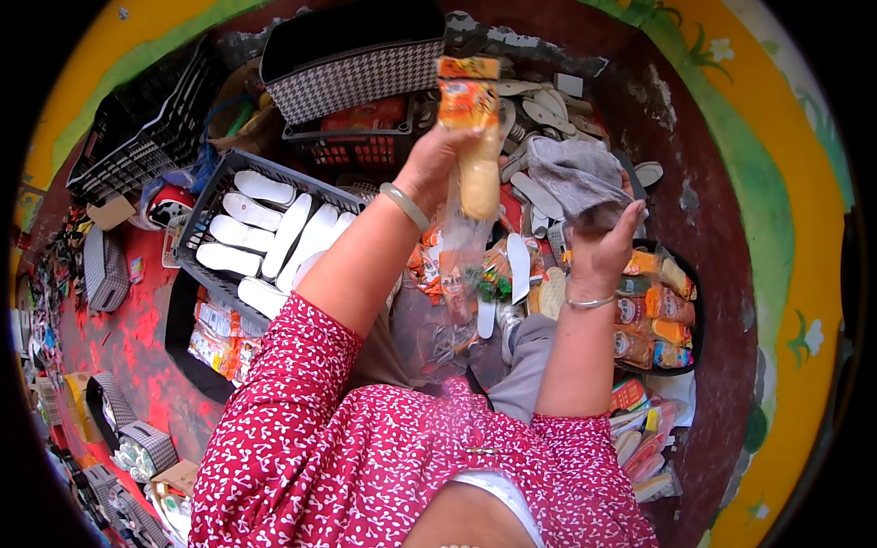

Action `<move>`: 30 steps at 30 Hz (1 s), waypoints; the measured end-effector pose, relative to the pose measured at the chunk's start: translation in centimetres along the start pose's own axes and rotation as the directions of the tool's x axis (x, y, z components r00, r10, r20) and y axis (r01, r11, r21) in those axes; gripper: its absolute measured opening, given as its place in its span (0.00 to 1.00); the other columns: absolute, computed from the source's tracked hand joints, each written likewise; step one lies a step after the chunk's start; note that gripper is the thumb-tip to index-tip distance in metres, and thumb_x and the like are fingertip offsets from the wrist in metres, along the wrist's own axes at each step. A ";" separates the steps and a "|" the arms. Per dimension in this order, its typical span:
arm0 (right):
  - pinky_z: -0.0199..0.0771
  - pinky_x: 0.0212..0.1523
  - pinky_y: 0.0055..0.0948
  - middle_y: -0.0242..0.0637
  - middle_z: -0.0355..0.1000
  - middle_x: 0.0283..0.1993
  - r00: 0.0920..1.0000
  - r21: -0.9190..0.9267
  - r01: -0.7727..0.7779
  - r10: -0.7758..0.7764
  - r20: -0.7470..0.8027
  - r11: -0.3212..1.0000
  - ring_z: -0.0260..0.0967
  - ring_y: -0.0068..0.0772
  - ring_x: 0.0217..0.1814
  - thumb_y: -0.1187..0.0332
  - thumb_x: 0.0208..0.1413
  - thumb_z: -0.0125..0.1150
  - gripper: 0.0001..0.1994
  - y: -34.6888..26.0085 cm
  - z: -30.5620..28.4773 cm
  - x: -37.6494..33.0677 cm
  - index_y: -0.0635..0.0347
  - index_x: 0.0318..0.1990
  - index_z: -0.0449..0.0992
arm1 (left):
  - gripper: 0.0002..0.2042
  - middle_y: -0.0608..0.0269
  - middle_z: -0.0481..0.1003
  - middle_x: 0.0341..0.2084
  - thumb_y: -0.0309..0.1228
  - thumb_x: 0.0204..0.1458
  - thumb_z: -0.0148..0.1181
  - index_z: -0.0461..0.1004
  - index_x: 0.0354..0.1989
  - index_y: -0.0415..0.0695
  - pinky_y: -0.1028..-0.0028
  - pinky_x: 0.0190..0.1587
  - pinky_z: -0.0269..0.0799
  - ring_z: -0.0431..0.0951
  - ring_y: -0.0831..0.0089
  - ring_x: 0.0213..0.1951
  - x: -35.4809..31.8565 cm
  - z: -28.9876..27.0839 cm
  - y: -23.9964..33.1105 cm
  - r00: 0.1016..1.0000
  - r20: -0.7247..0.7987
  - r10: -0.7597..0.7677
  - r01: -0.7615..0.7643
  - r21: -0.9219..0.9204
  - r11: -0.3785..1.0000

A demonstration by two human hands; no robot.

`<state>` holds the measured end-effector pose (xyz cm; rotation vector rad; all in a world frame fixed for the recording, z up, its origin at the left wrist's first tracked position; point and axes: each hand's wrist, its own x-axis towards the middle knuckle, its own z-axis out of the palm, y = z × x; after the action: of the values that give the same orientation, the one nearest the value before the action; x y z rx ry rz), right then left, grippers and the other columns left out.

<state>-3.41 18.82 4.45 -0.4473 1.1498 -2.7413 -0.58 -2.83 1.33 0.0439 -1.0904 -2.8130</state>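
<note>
My left hand (437, 164) is raised and grips a clear packet with an orange printed header (468, 100); a pale insole shows inside the packet, which hangs down in front of me. My right hand (603, 247) is lifted at the right and closes on a grey fabric insole (575, 178). Both wrists wear bangles. Beneath my hands lies a heap of packed insoles in clear bags (461, 274).
A black crate (206, 215) holding several white insoles stands at the left. A houndstooth box (352, 78) rests on another crate at the back. Loose grey insoles (539, 119) lie behind, and orange packets (653, 315) fill a black tray at the right. The floor is red.
</note>
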 end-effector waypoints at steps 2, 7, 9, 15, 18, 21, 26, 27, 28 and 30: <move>0.58 0.60 0.38 0.45 0.60 0.59 0.959 -0.274 0.203 -0.134 0.250 0.940 0.59 0.39 0.61 0.45 0.58 0.43 0.33 1.2 -0.1 -0.9 0.64 0.60 0.57 | 0.20 0.51 0.72 0.44 0.35 0.54 0.47 0.62 0.52 0.38 0.62 0.44 0.72 0.76 0.58 0.40 -0.3 1.4 -1.1 0.995 0.088 -0.044 0.057 -0.151 0.987; 0.48 0.62 0.42 0.43 0.60 0.60 0.737 -0.735 0.676 -0.063 0.673 0.053 0.51 0.52 0.65 0.53 0.53 0.54 0.22 4.9 0.9 -2.3 0.58 0.50 0.72 | 0.23 0.57 0.68 0.49 0.45 0.61 0.33 0.59 0.57 0.42 0.67 0.53 0.66 0.70 0.67 0.49 -1.4 3.7 -2.1 0.987 0.116 -0.108 0.125 -0.152 0.980; 0.50 0.62 0.43 0.44 0.58 0.62 0.752 -0.751 0.658 -0.115 0.649 0.059 0.51 0.52 0.65 0.56 0.53 0.55 0.21 5.1 1.0 -2.1 0.59 0.50 0.72 | 0.23 0.58 0.69 0.49 0.46 0.61 0.34 0.60 0.57 0.42 0.67 0.53 0.66 0.70 0.67 0.49 -1.9 4.0 -2.4 0.982 0.065 -0.175 0.183 -0.131 0.974; 0.55 0.58 0.42 0.47 0.60 0.57 0.763 -0.794 0.604 -0.341 0.550 0.072 0.58 0.50 0.57 0.63 0.47 0.59 0.23 4.3 0.9 -0.9 0.60 0.52 0.67 | 0.24 0.58 0.68 0.48 0.47 0.58 0.42 0.61 0.55 0.43 0.68 0.54 0.64 0.70 0.69 0.48 -2.6 4.3 -3.3 0.943 0.224 -0.246 0.294 -0.219 0.930; 0.57 0.56 0.40 0.45 0.64 0.52 0.806 -0.856 0.516 -0.358 0.472 0.034 0.60 0.48 0.53 0.63 0.47 0.59 0.22 3.0 0.3 -0.6 0.62 0.50 0.69 | 0.25 0.59 0.67 0.48 0.46 0.55 0.50 0.60 0.55 0.42 0.69 0.54 0.63 0.69 0.71 0.49 -3.1 4.9 -3.4 0.936 0.333 -0.115 0.106 0.043 0.993; 0.60 0.54 0.38 0.45 0.66 0.47 0.797 -0.839 0.534 -0.395 0.457 0.105 0.61 0.46 0.52 0.62 0.52 0.57 0.18 2.6 0.1 -0.7 0.64 0.47 0.71 | 0.31 0.60 0.65 0.48 0.33 0.46 0.62 0.56 0.57 0.41 0.70 0.56 0.61 0.66 0.73 0.51 -3.4 4.9 -3.3 0.919 0.349 -0.184 0.171 0.067 0.983; 0.59 0.58 0.35 0.47 0.63 0.54 0.840 -0.782 0.530 -0.330 0.431 0.329 0.60 0.46 0.58 0.58 0.56 0.54 0.21 3.1 0.3 -0.8 0.66 0.49 0.70 | 0.48 0.60 0.63 0.51 0.17 0.33 0.67 0.42 0.65 0.44 0.71 0.55 0.61 0.65 0.71 0.53 -3.6 5.5 -2.7 0.909 0.384 -0.160 0.111 0.147 0.983; 0.60 0.57 0.34 0.47 0.61 0.57 0.847 -0.766 0.526 -0.310 0.432 0.369 0.61 0.45 0.58 0.57 0.55 0.55 0.23 2.9 0.6 -1.0 0.67 0.50 0.69 | 0.54 0.60 0.63 0.52 0.14 0.31 0.67 0.37 0.67 0.46 0.72 0.55 0.61 0.65 0.70 0.53 -3.3 5.2 -2.6 0.885 0.413 -0.214 0.167 0.147 0.975; 0.60 0.57 0.34 0.47 0.61 0.57 0.838 -0.777 0.538 -0.307 0.451 0.328 0.61 0.46 0.57 0.56 0.55 0.55 0.23 2.8 0.7 -0.8 0.67 0.50 0.69 | 0.53 0.60 0.63 0.51 0.14 0.31 0.67 0.37 0.66 0.46 0.72 0.55 0.60 0.65 0.70 0.53 -3.2 5.0 -2.4 0.871 0.420 -0.254 0.182 0.205 0.962; 0.61 0.56 0.33 0.48 0.60 0.58 0.825 -0.797 0.552 -0.295 0.482 0.245 0.62 0.46 0.57 0.56 0.54 0.56 0.23 2.7 0.6 -0.5 0.66 0.51 0.68 | 0.53 0.60 0.64 0.50 0.15 0.31 0.67 0.37 0.66 0.46 0.72 0.55 0.60 0.65 0.70 0.53 -3.2 4.7 -2.1 0.842 0.422 -0.338 0.211 0.318 0.924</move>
<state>-2.68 16.66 2.82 -1.3468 2.7857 -1.8569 2.02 2.21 3.32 -0.5309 -1.6804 -2.9911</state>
